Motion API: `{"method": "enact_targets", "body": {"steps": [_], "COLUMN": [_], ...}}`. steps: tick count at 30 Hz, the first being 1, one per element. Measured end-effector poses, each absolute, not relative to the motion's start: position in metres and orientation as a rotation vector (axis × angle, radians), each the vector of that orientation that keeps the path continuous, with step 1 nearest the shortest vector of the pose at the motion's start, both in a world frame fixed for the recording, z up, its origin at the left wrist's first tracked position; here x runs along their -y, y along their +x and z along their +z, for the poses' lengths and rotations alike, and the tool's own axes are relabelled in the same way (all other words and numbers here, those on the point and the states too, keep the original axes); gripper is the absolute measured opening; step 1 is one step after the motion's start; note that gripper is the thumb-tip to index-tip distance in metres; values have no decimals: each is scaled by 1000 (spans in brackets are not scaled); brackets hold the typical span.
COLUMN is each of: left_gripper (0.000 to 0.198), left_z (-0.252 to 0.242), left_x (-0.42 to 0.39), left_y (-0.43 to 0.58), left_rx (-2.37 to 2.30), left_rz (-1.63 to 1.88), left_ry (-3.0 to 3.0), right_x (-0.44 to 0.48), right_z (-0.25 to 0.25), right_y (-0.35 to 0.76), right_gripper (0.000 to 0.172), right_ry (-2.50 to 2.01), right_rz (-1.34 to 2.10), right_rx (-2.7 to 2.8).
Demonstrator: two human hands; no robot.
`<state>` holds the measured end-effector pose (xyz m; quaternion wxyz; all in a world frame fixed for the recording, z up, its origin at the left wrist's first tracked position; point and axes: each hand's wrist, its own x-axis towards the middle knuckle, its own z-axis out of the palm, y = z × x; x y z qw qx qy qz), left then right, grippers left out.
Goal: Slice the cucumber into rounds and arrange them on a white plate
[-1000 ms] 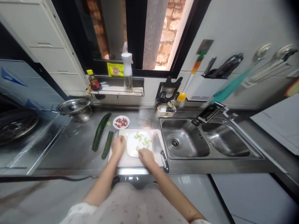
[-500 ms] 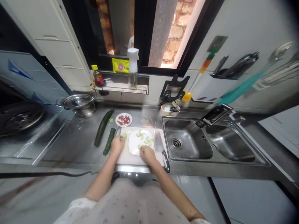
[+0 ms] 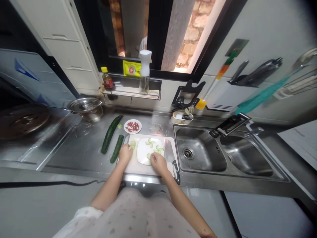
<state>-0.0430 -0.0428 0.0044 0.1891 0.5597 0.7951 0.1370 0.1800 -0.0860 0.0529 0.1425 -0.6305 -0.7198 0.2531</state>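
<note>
White and square with rounded corners, a shallow plate [image 3: 142, 155] lies on a pale rectangular cutting board [image 3: 136, 170] by the front of the stainless-steel counter [image 3: 76, 157]. Thin, pale-green cucumber slices are laid out on it: one pinwheel cluster [image 3: 151, 144] towards the far side, another pinwheel cluster [image 3: 159, 149] at the right, just beyond the person's knuckles, and a loose crescent slice [image 3: 148, 156] nearer the front.

The right hand [image 3: 159, 163] is over the plate's front right part, fingers curled in and thumb drawn up to them, the tips right by that crescent — whether they pinch anything I can't tell from where I stand. The left hand [image 3: 125, 153] rests at the board's left side, its fingers bent and close together, tips at a small pile of pale-green round slices [image 3: 133, 144]; I can't make out whether one is caught between them. The two hands are apart, with the plate between.

Along the board's right side lies a broad-bladed knife with a black riveted handle [image 3: 176, 172], its handle towards the person. Left of the board are two dark-green cucumbers — a long, whole-looking one [image 3: 110, 134] and a shorter one [image 3: 117, 149] nearer the board. Behind the board sits a small round white dish [image 3: 125, 130] of chopped red pieces [image 3: 133, 126], and to the right is a double-bowl steel sink [image 3: 198, 166].
</note>
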Motion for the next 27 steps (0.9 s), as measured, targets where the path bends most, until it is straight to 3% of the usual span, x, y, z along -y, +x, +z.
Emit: {"method": "enact_targets", "body": {"steps": [15,23,27], "left_gripper": [18,18,26], "left_z": [16,28,57], "left_x": [48,43,46], "left_y": [-34,-37,-31], "left_rx": [-2263,-1742,-1518], "left_rz": [544,1056,1113], "left_ry": [1397,1089,1078], "right_x": [89,84,73], "right_z": [55,68,89], "right_y": [182,177,169], "right_gripper": [23,25,27], "right_ry": [-1822,-1706,-1567], "right_rz": [704,754,688], "right_rx": [2101,1991,1881]}}
